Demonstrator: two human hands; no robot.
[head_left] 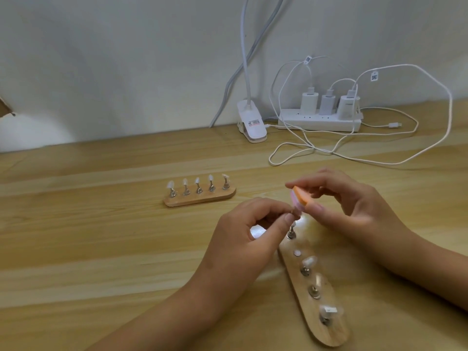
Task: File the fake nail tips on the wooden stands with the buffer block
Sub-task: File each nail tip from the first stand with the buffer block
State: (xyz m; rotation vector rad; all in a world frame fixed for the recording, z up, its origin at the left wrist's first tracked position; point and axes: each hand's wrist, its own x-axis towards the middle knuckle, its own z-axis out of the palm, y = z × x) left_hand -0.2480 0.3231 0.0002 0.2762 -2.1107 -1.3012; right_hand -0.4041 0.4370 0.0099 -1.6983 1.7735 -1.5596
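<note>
A person's left hand (243, 224) pinches a nail tip (296, 212) just above the near stand (326, 333). The right hand (349, 206) pinches the orange buffer block (300, 197) by its ends, touching the tip. The tip looks light, thin and bendable, best held at its base. A far stand (200, 200) and cables (379, 160) lie well apart and block nothing.

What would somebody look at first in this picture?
Probably the two hands in the middle: the right hand holds an orange and pink buffer block at a tiny nail tip that the left hand pinches. Next come the near stand below the hands, the far stand farther back, and the white power strip by the wall.
</note>
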